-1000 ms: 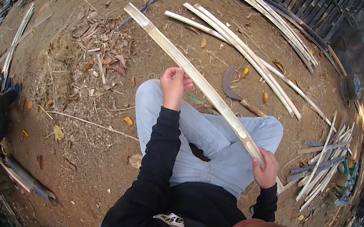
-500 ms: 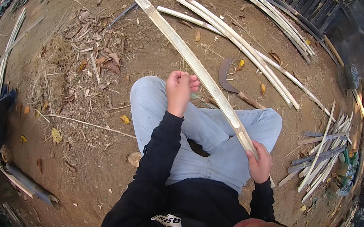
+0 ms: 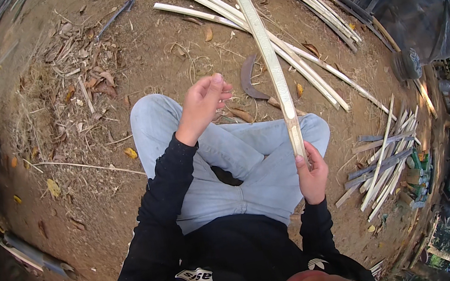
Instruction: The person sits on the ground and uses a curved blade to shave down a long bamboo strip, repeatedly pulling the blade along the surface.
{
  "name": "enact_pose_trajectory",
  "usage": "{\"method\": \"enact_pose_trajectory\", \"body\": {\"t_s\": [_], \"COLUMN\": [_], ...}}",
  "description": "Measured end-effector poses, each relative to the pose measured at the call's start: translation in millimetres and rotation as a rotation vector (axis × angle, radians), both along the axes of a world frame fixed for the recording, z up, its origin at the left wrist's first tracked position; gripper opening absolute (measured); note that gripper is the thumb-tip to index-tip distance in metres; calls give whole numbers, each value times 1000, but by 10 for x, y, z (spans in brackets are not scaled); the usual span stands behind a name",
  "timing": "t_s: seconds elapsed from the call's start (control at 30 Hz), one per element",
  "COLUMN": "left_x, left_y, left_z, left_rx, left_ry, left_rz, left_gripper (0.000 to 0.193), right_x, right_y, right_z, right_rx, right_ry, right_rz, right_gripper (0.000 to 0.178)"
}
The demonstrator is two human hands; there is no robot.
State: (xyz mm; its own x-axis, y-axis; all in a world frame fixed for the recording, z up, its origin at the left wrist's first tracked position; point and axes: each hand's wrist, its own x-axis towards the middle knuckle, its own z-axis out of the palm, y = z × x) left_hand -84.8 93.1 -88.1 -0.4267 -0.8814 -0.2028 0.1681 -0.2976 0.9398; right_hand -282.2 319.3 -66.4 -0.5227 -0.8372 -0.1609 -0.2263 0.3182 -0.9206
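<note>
The right hand [image 3: 313,174] is clamping its fingers on a bamboo strip [image 3: 268,53]; the left hand [image 3: 200,107] is hovering, fingers loosely apart, a sickle [image 3: 250,78] lying to their right

The left forearm [image 3: 165,171] slants forward and inward from an elbow set out to the left. At its end the left grip [image 3: 207,103], a bare hand, hangs free with fingers loosely half-curled, thumb side up, pointing inward. The right forearm [image 3: 315,222] stays short and tucked beside the torso, angled forward. The right grip [image 3: 312,172] sits lower and nearer the body, closed in a pinch, thumb on the inner side.
</note>
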Motion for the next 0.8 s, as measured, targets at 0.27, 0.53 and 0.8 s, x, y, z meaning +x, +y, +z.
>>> {"method": "enact_pose_trajectory", "body": {"t_s": [0.27,0.53,0.8], "left_x": [-185,49,74], "left_y": [-128,-417,-387], "left_z": [-151,-446,-492], "left_rx": [196,378,371], "left_ry": [666,747,719], "left_rz": [218,294,225], "left_gripper": [41,32,28], "right_x": [643,545,603], "right_y": [-322,-431,-466], "right_z": [-13,-2,10], "right_rx": [21,199,328], "right_ry": [-300,-334,-299], "right_rz": [320,277,411], "right_gripper": [40,25,19]}}
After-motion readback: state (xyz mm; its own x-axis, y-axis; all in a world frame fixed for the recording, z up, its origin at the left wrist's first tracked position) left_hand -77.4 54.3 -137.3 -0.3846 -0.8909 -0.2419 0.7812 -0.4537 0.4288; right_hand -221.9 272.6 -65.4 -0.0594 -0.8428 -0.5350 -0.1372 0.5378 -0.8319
